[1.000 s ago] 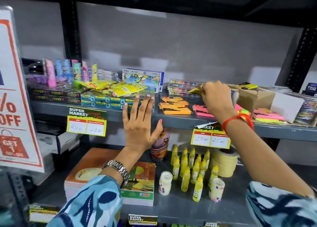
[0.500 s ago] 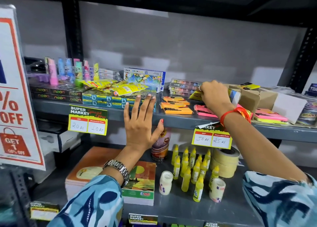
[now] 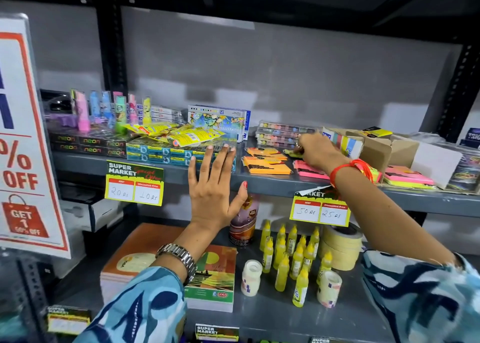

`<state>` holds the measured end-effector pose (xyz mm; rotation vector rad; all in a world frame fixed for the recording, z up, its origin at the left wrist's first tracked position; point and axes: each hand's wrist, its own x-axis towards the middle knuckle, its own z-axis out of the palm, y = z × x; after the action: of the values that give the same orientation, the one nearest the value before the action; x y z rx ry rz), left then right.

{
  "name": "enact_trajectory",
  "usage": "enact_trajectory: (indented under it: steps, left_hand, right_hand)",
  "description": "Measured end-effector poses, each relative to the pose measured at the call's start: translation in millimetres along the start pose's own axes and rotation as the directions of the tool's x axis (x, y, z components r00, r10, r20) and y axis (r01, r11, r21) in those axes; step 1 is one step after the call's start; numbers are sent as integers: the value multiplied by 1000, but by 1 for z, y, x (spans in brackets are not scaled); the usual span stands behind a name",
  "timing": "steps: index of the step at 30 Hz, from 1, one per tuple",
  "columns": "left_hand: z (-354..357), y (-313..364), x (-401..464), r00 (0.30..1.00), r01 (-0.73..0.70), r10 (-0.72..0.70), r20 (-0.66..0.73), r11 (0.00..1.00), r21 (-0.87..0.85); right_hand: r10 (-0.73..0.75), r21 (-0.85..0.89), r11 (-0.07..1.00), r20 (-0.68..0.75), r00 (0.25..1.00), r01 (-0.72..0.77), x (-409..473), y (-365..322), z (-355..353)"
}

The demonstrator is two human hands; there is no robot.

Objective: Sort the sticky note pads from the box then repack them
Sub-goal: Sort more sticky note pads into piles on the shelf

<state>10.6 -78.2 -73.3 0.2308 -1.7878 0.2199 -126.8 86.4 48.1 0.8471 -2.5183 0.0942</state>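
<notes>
On the upper shelf (image 3: 272, 184), my right hand (image 3: 318, 149) pinches a yellow sticky note pad (image 3: 289, 152) low over the shelf, just behind the orange pads (image 3: 267, 164) and beside the pink pads (image 3: 307, 170). An open cardboard box (image 3: 376, 152) stands to the right of that hand, with a striped multicolour pad (image 3: 346, 142) upright at its mouth and a yellow pad (image 3: 376, 132) on its top. More pink and yellow pads (image 3: 407, 178) lie in front of the box. My left hand (image 3: 213, 187) is flat and open against the shelf edge, holding nothing.
Blue boxes (image 3: 158, 152), yellow packets (image 3: 192, 136), crayon boxes (image 3: 218, 119) and paint trays (image 3: 280, 133) crowd the upper shelf to the left. Below stand glue bottles (image 3: 291, 254), tape rolls (image 3: 340, 246) and notebooks (image 3: 213, 277). A sale sign (image 3: 23, 140) hangs at the left.
My right hand has come down and slightly left with the yellow pad, from the box mouth to just above the shelf. The left hand has stayed put.
</notes>
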Motion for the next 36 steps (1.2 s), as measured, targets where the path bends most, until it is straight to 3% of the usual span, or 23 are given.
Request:
enact_trajectory:
  steps: [2,5,9,12,18,23,29,32,36]
  left_hand:
    - [0,0,0,1000,0,0,2,1000,-3]
    - [-1,1,0,1000,7,-6,6,1000,-13]
    - [0,1,0,1000,7,-7,4,1000,-25]
    - [0,2,0,1000,9,-9,0,1000,-17]
    - [-2,0,0,1000,-7,7,15,1000,-17]
    - [-3,1,0,1000,0,1,20,1000,-16]
    - [-3,1,0,1000,0,1,10,1000,-21]
    - [-2,0,0,1000,-3,3,3,1000,-22]
    - [-2,0,0,1000,-7,7,-14,1000,-24]
  right_hand:
    - [23,69,997,38,999,-25,0,2,1]
    - [57,170,985,-78,995,-43,-5,1,-4]
    - [12,379,923,-190,982,62,-31,-27,-21]
    - [-29,310,947,-198,980,90,-56,-55,-28]
    - [-43,227,973,2,999,42,-62,-79,-28]
    - [26,331,943,-31,999,-14,-54,-76,-28]
    - [-21,273,962,9,1000,17,-39,-83,-20]
    - [-111,255,964,145,983,71,-32,-81,-25]
    - [-259,323,935,338,905,147,-31,-69,-43]
